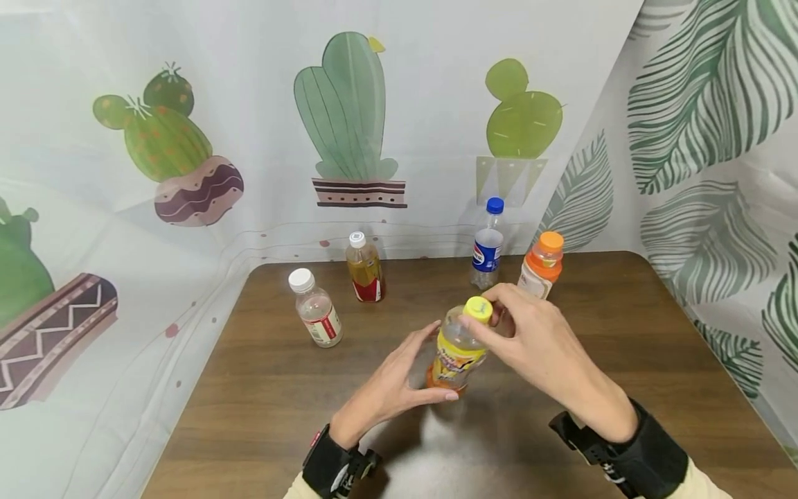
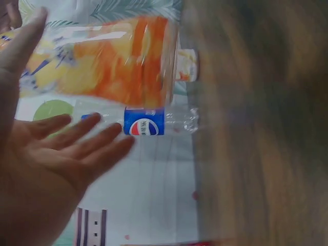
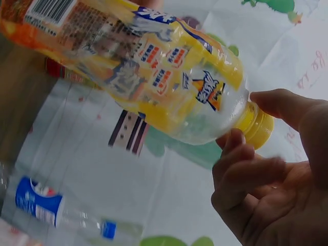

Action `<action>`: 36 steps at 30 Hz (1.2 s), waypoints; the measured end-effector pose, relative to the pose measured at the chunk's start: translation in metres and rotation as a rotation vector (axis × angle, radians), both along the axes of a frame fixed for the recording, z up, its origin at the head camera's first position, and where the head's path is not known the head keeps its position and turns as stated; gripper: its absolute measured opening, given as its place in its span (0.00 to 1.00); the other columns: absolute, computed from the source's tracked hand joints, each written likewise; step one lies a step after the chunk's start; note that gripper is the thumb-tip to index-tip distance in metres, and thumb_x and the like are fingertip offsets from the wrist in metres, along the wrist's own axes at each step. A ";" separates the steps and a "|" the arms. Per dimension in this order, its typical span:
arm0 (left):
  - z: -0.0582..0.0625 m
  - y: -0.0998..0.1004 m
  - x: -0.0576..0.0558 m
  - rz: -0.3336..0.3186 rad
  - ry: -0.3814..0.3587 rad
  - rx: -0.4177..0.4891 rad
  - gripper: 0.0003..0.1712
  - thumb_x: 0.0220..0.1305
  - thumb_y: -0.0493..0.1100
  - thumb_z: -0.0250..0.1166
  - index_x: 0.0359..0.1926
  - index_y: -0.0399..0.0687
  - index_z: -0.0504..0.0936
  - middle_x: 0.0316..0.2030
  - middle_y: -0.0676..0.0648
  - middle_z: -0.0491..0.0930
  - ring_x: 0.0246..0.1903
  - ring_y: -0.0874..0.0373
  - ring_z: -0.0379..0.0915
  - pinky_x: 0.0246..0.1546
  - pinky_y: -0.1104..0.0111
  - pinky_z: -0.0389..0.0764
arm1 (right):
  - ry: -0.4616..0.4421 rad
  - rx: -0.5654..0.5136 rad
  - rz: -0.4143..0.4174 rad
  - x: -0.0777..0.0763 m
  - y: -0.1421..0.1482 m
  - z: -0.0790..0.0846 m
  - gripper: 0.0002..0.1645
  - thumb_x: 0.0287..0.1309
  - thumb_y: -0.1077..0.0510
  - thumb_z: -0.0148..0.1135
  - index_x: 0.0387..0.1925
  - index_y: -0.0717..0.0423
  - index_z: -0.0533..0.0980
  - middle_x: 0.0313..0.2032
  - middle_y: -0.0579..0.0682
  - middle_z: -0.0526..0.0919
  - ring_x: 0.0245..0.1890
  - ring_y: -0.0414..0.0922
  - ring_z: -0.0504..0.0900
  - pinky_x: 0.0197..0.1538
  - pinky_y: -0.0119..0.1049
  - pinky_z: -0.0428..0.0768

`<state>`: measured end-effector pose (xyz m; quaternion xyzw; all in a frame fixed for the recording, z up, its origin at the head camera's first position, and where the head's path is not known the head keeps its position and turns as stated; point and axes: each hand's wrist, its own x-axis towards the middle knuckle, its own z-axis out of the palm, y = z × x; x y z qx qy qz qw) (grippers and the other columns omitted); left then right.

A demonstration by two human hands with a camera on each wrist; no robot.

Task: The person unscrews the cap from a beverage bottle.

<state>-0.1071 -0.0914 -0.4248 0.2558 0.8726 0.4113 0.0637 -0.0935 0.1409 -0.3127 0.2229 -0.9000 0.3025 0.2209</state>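
My right hand (image 1: 542,339) pinches a yellow-labelled drink bottle (image 1: 455,357) at its yellow cap (image 3: 253,125), thumb on one side and curled fingers on the other. The clear plastic bottle leans a little toward the right hand, with an orange lower part. Close at its left side, my left hand (image 1: 388,388) is spread, thumb near the base and fingers fairly straight. The left wrist view shows that palm (image 2: 46,174) facing the bottle, fingers extended and apart.
Behind stand a Pepsi bottle (image 1: 486,253) with a blue cap and an orange-capped bottle (image 1: 541,267), partly covered by the right hand. To the left are a white-capped clear bottle (image 1: 316,312) and an amber bottle (image 1: 365,270). A patterned cloth hangs behind the wooden table (image 1: 249,416).
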 end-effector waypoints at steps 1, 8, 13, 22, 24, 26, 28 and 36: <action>-0.001 0.001 0.001 0.001 0.002 0.032 0.56 0.52 0.66 0.72 0.76 0.66 0.52 0.70 0.53 0.65 0.68 0.55 0.65 0.67 0.53 0.70 | -0.012 -0.010 0.019 0.000 -0.003 -0.002 0.13 0.55 0.49 0.73 0.34 0.49 0.77 0.24 0.40 0.73 0.23 0.35 0.69 0.26 0.28 0.70; -0.009 0.004 0.006 0.038 0.009 0.147 0.37 0.51 0.60 0.76 0.60 0.61 0.71 0.47 0.58 0.82 0.45 0.64 0.80 0.47 0.66 0.81 | -0.097 -0.015 0.109 0.000 -0.014 -0.010 0.11 0.58 0.51 0.70 0.34 0.49 0.76 0.23 0.40 0.73 0.22 0.35 0.69 0.24 0.26 0.70; -0.010 0.004 0.006 0.104 0.082 0.132 0.34 0.50 0.59 0.77 0.55 0.58 0.74 0.44 0.59 0.82 0.42 0.66 0.80 0.44 0.68 0.82 | 0.042 0.105 0.040 -0.003 -0.014 -0.005 0.17 0.58 0.43 0.69 0.32 0.50 0.74 0.23 0.40 0.72 0.19 0.35 0.67 0.22 0.27 0.67; -0.008 0.005 0.004 0.165 0.266 0.045 0.35 0.50 0.61 0.76 0.54 0.54 0.74 0.40 0.57 0.82 0.35 0.68 0.79 0.35 0.71 0.82 | 0.187 0.241 -0.154 -0.007 -0.026 -0.003 0.29 0.59 0.38 0.65 0.19 0.52 0.64 0.15 0.43 0.63 0.11 0.41 0.60 0.15 0.34 0.60; -0.007 0.005 0.004 0.177 0.286 0.036 0.35 0.50 0.61 0.76 0.54 0.54 0.74 0.40 0.56 0.83 0.34 0.67 0.79 0.33 0.71 0.82 | 0.157 0.209 -0.177 -0.007 -0.027 -0.003 0.28 0.59 0.39 0.65 0.19 0.52 0.64 0.15 0.43 0.63 0.11 0.41 0.60 0.15 0.34 0.60; -0.006 0.005 0.004 0.183 0.292 0.049 0.34 0.49 0.60 0.77 0.54 0.53 0.75 0.39 0.55 0.83 0.34 0.67 0.79 0.32 0.69 0.83 | 0.140 0.172 -0.163 -0.007 -0.028 -0.004 0.27 0.60 0.40 0.64 0.20 0.52 0.65 0.16 0.43 0.63 0.13 0.40 0.61 0.15 0.33 0.60; -0.005 0.005 0.003 0.180 0.281 0.077 0.34 0.49 0.58 0.78 0.54 0.54 0.75 0.39 0.55 0.83 0.33 0.66 0.79 0.32 0.67 0.83 | 0.149 0.137 -0.120 -0.008 -0.028 -0.004 0.25 0.61 0.43 0.65 0.22 0.53 0.65 0.18 0.43 0.63 0.14 0.39 0.60 0.16 0.31 0.59; -0.001 0.002 -0.001 0.133 0.196 0.178 0.31 0.50 0.56 0.78 0.54 0.59 0.76 0.39 0.58 0.84 0.35 0.67 0.79 0.35 0.72 0.81 | 0.228 0.107 0.023 -0.010 -0.024 -0.002 0.24 0.70 0.40 0.55 0.28 0.55 0.67 0.21 0.43 0.64 0.18 0.36 0.62 0.19 0.28 0.61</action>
